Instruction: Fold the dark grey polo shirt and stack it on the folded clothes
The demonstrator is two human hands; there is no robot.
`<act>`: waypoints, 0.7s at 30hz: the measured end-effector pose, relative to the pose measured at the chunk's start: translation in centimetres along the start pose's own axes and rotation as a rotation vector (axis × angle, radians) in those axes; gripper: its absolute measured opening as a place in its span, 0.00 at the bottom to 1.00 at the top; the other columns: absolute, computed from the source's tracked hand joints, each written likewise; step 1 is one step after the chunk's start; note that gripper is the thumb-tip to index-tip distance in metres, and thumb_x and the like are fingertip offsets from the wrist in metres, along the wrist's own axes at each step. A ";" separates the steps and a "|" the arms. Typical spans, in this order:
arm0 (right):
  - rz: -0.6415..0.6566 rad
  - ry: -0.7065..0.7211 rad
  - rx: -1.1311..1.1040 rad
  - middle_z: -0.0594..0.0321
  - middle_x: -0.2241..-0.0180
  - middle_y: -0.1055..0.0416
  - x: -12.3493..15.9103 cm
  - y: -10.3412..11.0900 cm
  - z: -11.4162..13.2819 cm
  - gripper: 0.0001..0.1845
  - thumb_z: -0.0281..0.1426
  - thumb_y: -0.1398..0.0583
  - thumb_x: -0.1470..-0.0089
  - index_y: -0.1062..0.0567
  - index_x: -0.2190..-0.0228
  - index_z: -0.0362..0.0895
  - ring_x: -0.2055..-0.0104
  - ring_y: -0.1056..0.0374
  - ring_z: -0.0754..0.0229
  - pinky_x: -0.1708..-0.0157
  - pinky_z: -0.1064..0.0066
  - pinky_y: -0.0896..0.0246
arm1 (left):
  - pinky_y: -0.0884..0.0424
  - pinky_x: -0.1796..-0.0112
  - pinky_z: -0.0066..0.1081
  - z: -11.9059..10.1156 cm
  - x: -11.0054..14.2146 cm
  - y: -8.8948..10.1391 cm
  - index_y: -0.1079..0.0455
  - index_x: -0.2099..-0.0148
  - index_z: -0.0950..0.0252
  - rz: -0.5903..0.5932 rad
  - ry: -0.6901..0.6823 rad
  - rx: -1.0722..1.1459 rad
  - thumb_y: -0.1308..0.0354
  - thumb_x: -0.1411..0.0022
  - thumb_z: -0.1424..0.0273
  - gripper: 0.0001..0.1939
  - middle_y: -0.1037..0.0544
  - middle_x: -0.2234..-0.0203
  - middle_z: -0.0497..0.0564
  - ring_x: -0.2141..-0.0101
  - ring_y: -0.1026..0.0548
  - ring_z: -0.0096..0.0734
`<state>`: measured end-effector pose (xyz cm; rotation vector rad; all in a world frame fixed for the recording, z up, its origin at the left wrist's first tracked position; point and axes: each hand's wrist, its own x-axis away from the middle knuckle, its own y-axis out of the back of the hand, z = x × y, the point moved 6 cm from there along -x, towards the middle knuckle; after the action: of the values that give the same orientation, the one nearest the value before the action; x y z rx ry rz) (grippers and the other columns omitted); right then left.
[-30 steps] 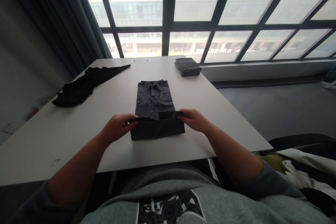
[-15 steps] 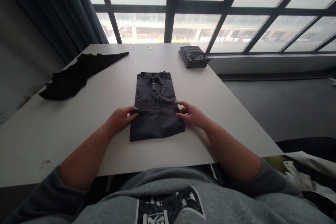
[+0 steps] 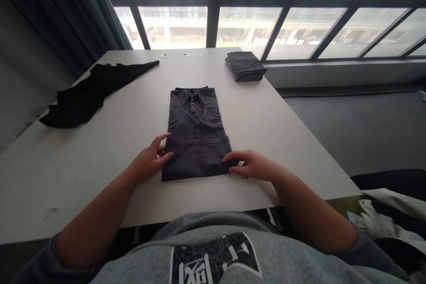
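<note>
A dark grey shirt (image 3: 196, 120) with a short row of light buttons at its neck lies on the white table in front of me, folded to a narrow rectangle. Its near end is turned up into a flat band (image 3: 196, 159). At the band's left edge is my left hand (image 3: 148, 162), open, with forefinger and thumb apart on the cloth. My right hand (image 3: 254, 164) rests by the band's lower right corner. Its fingers are bent but apart, their tips on the cloth.
A black garment (image 3: 83, 97) lies spread at the left of the white table (image 3: 273, 133). A folded pile of striped cloth (image 3: 246, 66) sits at the far right. Windows stand behind the table, and pale cloth (image 3: 382, 219) lies beyond its right near corner.
My right hand has slid toward me along the shirt's right edge. My left hand has loosened from the fold's edge and its fingers have spread. The turned-up band now lies flatter.
</note>
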<state>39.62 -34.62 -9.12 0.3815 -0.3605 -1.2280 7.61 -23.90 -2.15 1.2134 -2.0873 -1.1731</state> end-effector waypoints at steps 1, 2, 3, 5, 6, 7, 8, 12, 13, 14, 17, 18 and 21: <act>-0.059 0.017 0.033 0.62 0.63 0.22 0.3 -0.2 -0.1 0.18 0.38 0.35 0.44 0.17 0.53 0.48 0.69 0.28 0.63 0.65 0.71 0.33 | 0.30 0.65 0.31 0.0 0.8 -0.3 0.48 0.25 0.55 0.001 0.004 -0.025 0.42 0.35 0.51 0.41 0.20 0.62 0.47 0.71 0.26 0.31; -0.120 0.033 0.073 0.62 0.62 0.21 0.6 -0.4 -0.1 0.15 0.36 0.36 0.43 0.16 0.55 0.48 0.66 0.28 0.62 0.63 0.71 0.33 | 0.29 0.64 0.32 0.0 1.6 -0.6 0.49 0.25 0.54 -0.010 0.007 -0.070 0.41 0.36 0.51 0.42 0.20 0.60 0.48 0.70 0.25 0.31; -0.175 0.049 0.116 0.61 0.61 0.21 0.8 -0.6 -0.1 0.13 0.34 0.37 0.43 0.16 0.57 0.48 0.64 0.27 0.61 0.61 0.70 0.33 | 0.28 0.63 0.33 0.0 2.3 -0.9 0.48 0.25 0.53 -0.034 0.009 -0.127 0.40 0.36 0.51 0.43 0.21 0.59 0.49 0.69 0.24 0.33; -0.253 0.069 0.194 0.62 0.60 0.20 1.1 -1.0 0.0 0.12 0.30 0.37 0.43 0.16 0.58 0.48 0.62 0.27 0.61 0.59 0.69 0.34 | 0.26 0.59 0.37 -0.2 3.7 -1.4 0.43 0.26 0.54 -0.103 -0.007 -0.237 0.39 0.37 0.52 0.40 0.21 0.57 0.51 0.63 0.22 0.38; -0.275 0.071 0.231 0.62 0.60 0.20 1.1 -1.2 0.1 0.13 0.30 0.37 0.43 0.16 0.57 0.48 0.63 0.28 0.61 0.58 0.69 0.35 | 0.26 0.55 0.40 -0.4 4.2 -1.7 0.40 0.28 0.55 -0.130 -0.030 -0.276 0.39 0.36 0.53 0.37 0.21 0.55 0.53 0.59 0.22 0.42; -0.293 0.067 0.266 0.62 0.60 0.20 1.1 -1.4 0.1 0.13 0.29 0.37 0.43 0.16 0.56 0.48 0.63 0.28 0.61 0.58 0.69 0.35 | 0.26 0.52 0.42 -0.6 4.6 -2.0 0.35 0.31 0.56 -0.147 -0.059 -0.305 0.40 0.35 0.54 0.33 0.21 0.54 0.54 0.55 0.22 0.44; -0.306 0.055 0.297 0.62 0.60 0.21 1.1 -1.4 0.1 0.14 0.29 0.37 0.43 0.17 0.55 0.48 0.64 0.28 0.61 0.58 0.69 0.36 | 0.27 0.49 0.44 -0.8 4.9 -2.3 0.31 0.35 0.57 -0.157 -0.084 -0.327 0.41 0.34 0.54 0.28 0.21 0.53 0.55 0.52 0.23 0.46; -0.338 -0.078 0.396 0.64 0.65 0.21 1.1 -1.0 -0.3 0.14 0.32 0.37 0.40 0.18 0.53 0.50 0.65 0.28 0.60 0.61 0.69 0.38 | 0.28 0.45 0.47 -0.7 5.4 -2.9 0.25 0.45 0.60 -0.200 -0.123 -0.410 0.45 0.30 0.55 0.20 0.21 0.52 0.57 0.50 0.24 0.48; -0.333 -0.111 0.413 0.64 0.66 0.22 1.1 -0.9 -0.4 0.14 0.32 0.37 0.39 0.19 0.52 0.51 0.65 0.27 0.59 0.62 0.69 0.38 | 0.28 0.45 0.47 -0.5 5.4 -2.8 0.25 0.44 0.60 -0.219 -0.121 -0.434 0.45 0.30 0.56 0.20 0.21 0.52 0.58 0.50 0.24 0.49; -0.325 -0.137 0.429 0.64 0.67 0.22 1.2 -0.8 -0.5 0.14 0.33 0.37 0.39 0.19 0.52 0.51 0.64 0.27 0.59 0.62 0.69 0.38 | 0.28 0.45 0.48 -0.3 5.5 -2.8 0.26 0.43 0.60 -0.236 -0.119 -0.458 0.46 0.30 0.56 0.21 0.22 0.50 0.59 0.50 0.25 0.50; -0.331 -0.138 0.542 0.59 0.60 0.21 1.3 -0.6 0.2 0.14 0.32 0.39 0.37 0.19 0.51 0.49 0.58 0.26 0.55 0.57 0.67 0.35 | 0.29 0.42 0.52 -0.2 5.2 -2.6 0.27 0.38 0.60 -0.275 -0.110 -0.535 0.49 0.29 0.58 0.23 0.25 0.42 0.61 0.44 0.27 0.53; -0.352 -0.110 0.606 0.56 0.57 0.22 1.2 -0.6 0.8 0.14 0.31 0.39 0.37 0.19 0.51 0.48 0.55 0.26 0.53 0.53 0.65 0.34 | 0.30 0.41 0.52 -0.5 5.0 -2.7 0.27 0.37 0.60 -0.277 -0.116 -0.558 0.49 0.29 0.59 0.24 0.27 0.39 0.62 0.42 0.28 0.54; -0.428 0.026 0.773 0.49 0.48 0.25 0.3 -1.2 3.6 0.18 0.29 0.42 0.36 0.19 0.48 0.44 0.44 0.31 0.47 0.41 0.60 0.36 | 0.32 0.39 0.53 -2.6 3.4 -3.9 0.29 0.34 0.61 -0.222 -0.191 -0.613 0.52 0.27 0.59 0.26 0.33 0.32 0.60 0.35 0.33 0.54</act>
<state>37.03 -35.55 -6.46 1.1834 -0.7592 -1.4634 9.61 -28.97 -4.11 1.0725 -1.5401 -1.9128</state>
